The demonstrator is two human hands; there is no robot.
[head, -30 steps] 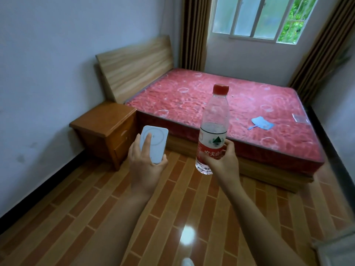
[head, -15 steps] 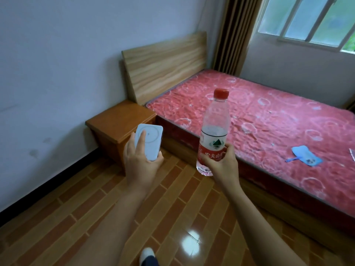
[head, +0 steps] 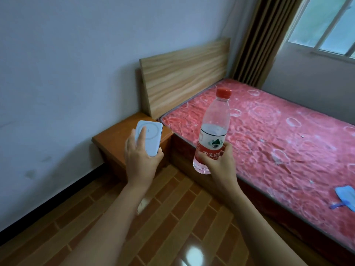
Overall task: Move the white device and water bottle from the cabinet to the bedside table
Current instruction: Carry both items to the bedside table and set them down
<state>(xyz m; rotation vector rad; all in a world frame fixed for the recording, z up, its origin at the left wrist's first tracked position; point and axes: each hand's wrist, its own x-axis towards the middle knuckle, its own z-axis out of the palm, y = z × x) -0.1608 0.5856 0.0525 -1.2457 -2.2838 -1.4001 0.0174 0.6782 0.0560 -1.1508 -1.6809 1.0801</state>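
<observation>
1. Your two bare forearms reach forward over the brick-patterned floor (head: 172,217), which shows a bright glare spot near the bottom edge
2. Your left hand (head: 141,160) has its grip closed on the white device (head: 150,136): the forefinger lies flat across its ringed face and the thumb presses its lower right corner. The device is held in the air, tilted, in front of the bedside table (head: 117,137) and not touching it
3. Your right hand (head: 221,162) has its grip closed around the lower part of the bottle (head: 213,135), fingers over the red label. The bottle is upright, leaning slightly right, with a red cap (head: 223,93) on top; it is clear plastic and partly filled. It hangs in the air just in front of the bed edge, to the right of the device and apart from it
4. The table's wooden surface stands against the wall (head: 67,83), touching the side of the bed
5. The bed (head: 278,141) carries a red patterned mattress, with a wooden headboard (head: 184,77) behind it
6. A small blue thing (head: 345,196) lies on the mattress at the far right edge of view
7. Farthest away are a striped brown curtain (head: 265,39) and a window (head: 326,25)
</observation>
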